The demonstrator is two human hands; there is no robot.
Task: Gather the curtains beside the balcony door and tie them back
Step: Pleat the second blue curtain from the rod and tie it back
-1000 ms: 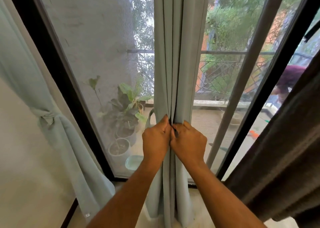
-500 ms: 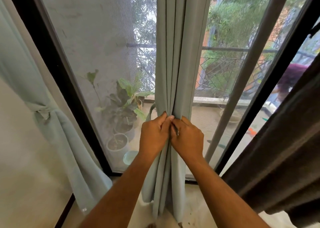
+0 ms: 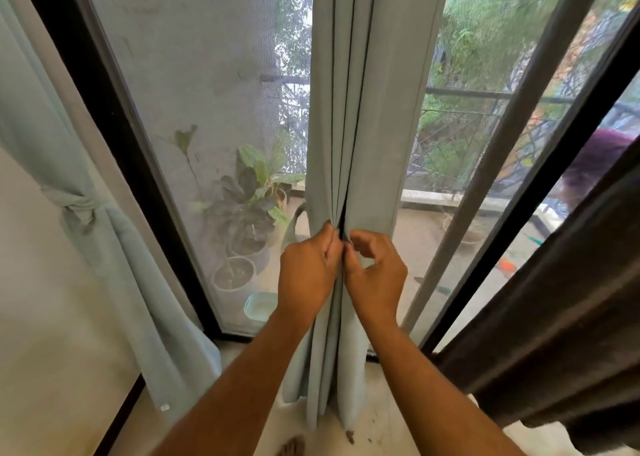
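Hanging plumb between both hands, the gathered curtain (image 3: 360, 126) is pinched at its folds by left hand (image 3: 308, 272) and right hand (image 3: 375, 275), thumbs nearly touching.

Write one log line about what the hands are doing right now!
left hand: grips middle curtain | right hand: pinches its folds | left curtain: tied | middle curtain: gathered, untied

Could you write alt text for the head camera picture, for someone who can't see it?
Two bare hands, the left hand and the right hand, pinch the folds of a pale green curtain gathered before a balcony door. Left, a matching curtain is already tied back; right hangs a dark brown curtain.
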